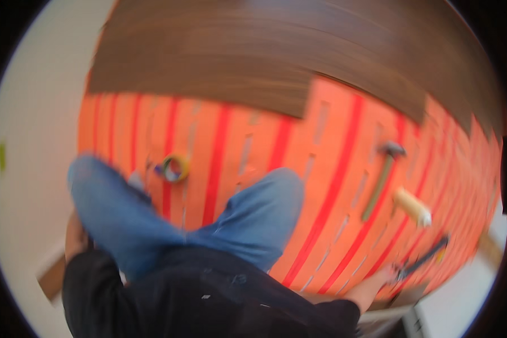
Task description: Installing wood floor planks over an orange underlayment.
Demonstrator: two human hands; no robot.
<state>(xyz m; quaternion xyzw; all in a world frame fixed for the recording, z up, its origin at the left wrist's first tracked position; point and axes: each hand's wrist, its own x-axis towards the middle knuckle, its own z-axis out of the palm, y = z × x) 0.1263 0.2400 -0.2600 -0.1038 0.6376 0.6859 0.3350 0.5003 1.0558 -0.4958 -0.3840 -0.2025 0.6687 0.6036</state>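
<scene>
My right hand [382, 277] reaches out low on the right, at the near metallic end of a long dark tool [425, 256] lying aslant. Blur hides whether the fingers are around it. Beside my left knee, a strip of skin of my left hand or wrist [74, 234] shows; the fingers are hidden behind the jeans. A hammer [384, 174] with a dark head and greenish handle lies on the orange striped underlay [321, 225]. Near it is a cream-coloured cylinder [412, 207] with a pale end. A yellow roll of tape [176, 168] rests in front of my left knee.
Brown wood-look planks [208, 56] cover the far floor, with a stepped edge against the underlay. A pale wall [28, 141] with a green mark [1, 156] rises on the left. A short brown board piece [52, 277] sits at lower left.
</scene>
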